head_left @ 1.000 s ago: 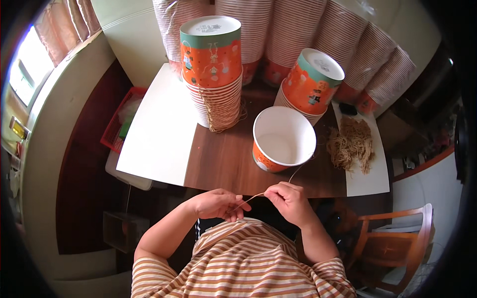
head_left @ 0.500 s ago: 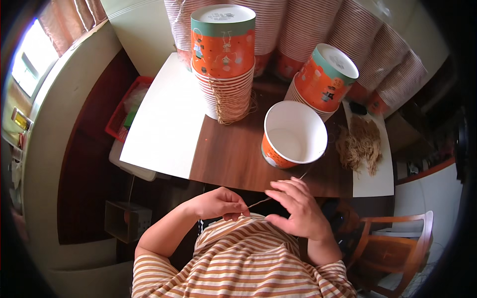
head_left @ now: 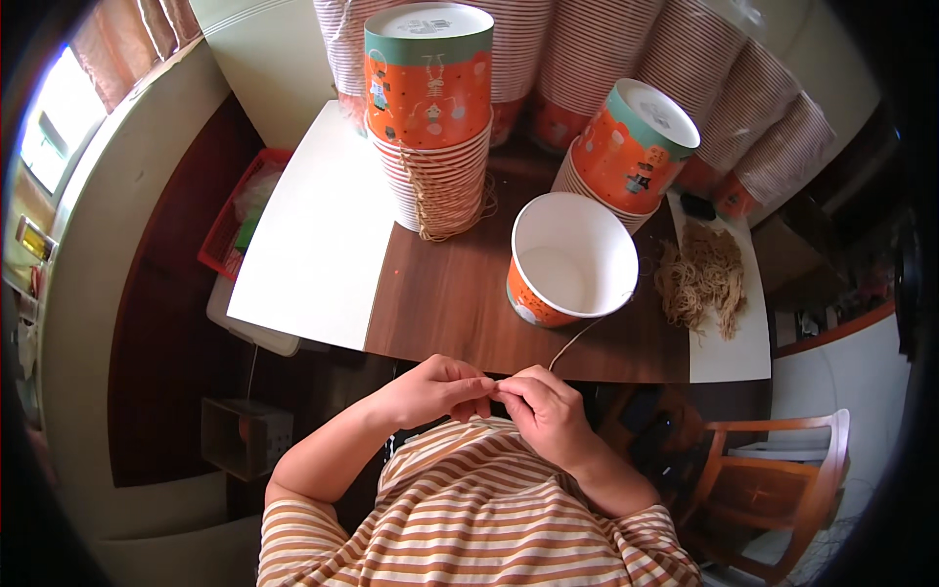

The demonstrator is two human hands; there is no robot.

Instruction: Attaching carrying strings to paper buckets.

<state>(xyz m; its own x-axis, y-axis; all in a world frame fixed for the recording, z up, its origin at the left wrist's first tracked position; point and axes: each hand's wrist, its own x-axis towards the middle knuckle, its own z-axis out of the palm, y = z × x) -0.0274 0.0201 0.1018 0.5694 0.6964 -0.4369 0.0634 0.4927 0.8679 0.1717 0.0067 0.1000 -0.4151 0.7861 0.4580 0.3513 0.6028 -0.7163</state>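
Close to my body, my left hand [head_left: 442,393] is closed, thumb and fingers pinched together. My right hand [head_left: 544,407] meets it, its fingertips closed beside the left ones. A thin tan cord [head_left: 577,338] runs from the rim of an upright paper bucket [head_left: 572,256] down into my pinched fingers; its end is hidden there. The bucket is white inside and orange outside, and it stands beyond my hands near the table's front edge.
An upside-down bucket stack [head_left: 430,108] with cords draped down it stands on the table [head_left: 440,318]. Another inverted stack [head_left: 641,147] is behind the open bucket. Tan cords [head_left: 706,279] lie at the right. Tall wrapped bucket stacks [head_left: 592,68] line the back. A wooden chair [head_left: 768,489] stands right.
My right hand has come in to the left hand, and its spread fingers have closed on the cord. The view has shifted slightly. The open bucket stays where it stood.
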